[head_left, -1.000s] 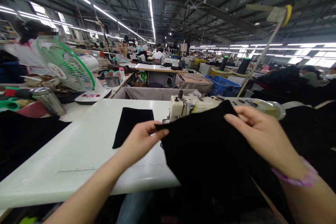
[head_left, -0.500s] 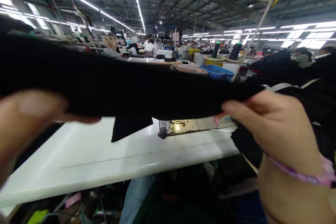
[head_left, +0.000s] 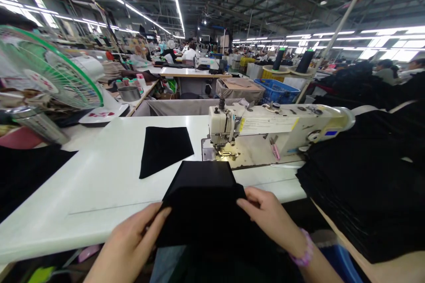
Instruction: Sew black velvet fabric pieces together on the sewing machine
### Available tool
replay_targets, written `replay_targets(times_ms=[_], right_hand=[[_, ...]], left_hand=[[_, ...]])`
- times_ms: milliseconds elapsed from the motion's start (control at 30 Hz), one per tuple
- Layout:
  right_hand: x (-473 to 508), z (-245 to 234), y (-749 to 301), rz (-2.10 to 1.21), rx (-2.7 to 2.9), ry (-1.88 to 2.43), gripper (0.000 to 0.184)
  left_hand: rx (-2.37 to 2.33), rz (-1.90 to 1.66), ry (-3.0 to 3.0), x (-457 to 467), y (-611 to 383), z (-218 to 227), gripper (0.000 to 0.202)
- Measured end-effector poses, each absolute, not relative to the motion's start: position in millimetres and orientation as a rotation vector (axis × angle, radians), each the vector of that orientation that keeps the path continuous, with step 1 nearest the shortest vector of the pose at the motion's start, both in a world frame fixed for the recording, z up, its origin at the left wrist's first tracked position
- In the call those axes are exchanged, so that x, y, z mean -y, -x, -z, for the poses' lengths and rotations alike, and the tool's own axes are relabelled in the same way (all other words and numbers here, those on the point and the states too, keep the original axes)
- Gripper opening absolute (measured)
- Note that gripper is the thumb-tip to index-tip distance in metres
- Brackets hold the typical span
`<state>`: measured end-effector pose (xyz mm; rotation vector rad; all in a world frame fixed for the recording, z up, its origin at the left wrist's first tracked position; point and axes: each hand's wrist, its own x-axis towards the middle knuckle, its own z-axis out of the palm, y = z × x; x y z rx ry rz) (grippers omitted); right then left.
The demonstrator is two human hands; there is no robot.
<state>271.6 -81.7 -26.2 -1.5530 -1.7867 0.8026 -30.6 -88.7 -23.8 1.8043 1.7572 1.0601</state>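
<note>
A black fabric piece (head_left: 202,194) lies over the near edge of the white table (head_left: 99,185), its far end close to the sewing machine (head_left: 265,128). My left hand (head_left: 133,239) grips its left edge with closed fingers. At its right side, my right hand (head_left: 268,216), with a purple wristband, pinches the cloth. A second black fabric piece (head_left: 164,148) lies flat on the table, left of the machine's needle.
A heap of black cloth (head_left: 361,177) is piled at the right. A green fan (head_left: 46,70) and a metal flask (head_left: 36,124) stand at the left, with more black fabric (head_left: 23,172) below them. Other workstations, a blue crate (head_left: 279,93) and people fill the background.
The black fabric was lifted and stretched wide in front of the camera, then came down onto the table's near edge. Both hands moved down and closer together.
</note>
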Motion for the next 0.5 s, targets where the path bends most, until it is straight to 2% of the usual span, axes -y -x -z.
replay_targets(times_ms=[100, 167, 367, 500], right_hand=[[34.2, 52.1, -256.4, -0.503, 1.743, 1.633, 0.018], [11.6, 64.3, -248.8, -0.402, 1.723, 1.65, 0.008], [-11.1, 84.3, -237.9, -0.359, 1.647, 1.666, 0.009], [-12.8, 86.8, -241.8, -0.433, 1.565, 1.63, 0.014]], left_hand=[[-1.992, -0.604, -2.008, 30.1, 18.7, 14.5, 0.035], [-2.088, -0.465, -2.071, -0.9, 10.8, 18.8, 0.031], [-1.939, -0.509, -2.114, -41.6, 4.9, 48.2, 0.003], [-1.849, -0.655, -2.084, -32.9, 5.3, 52.5, 0.005]])
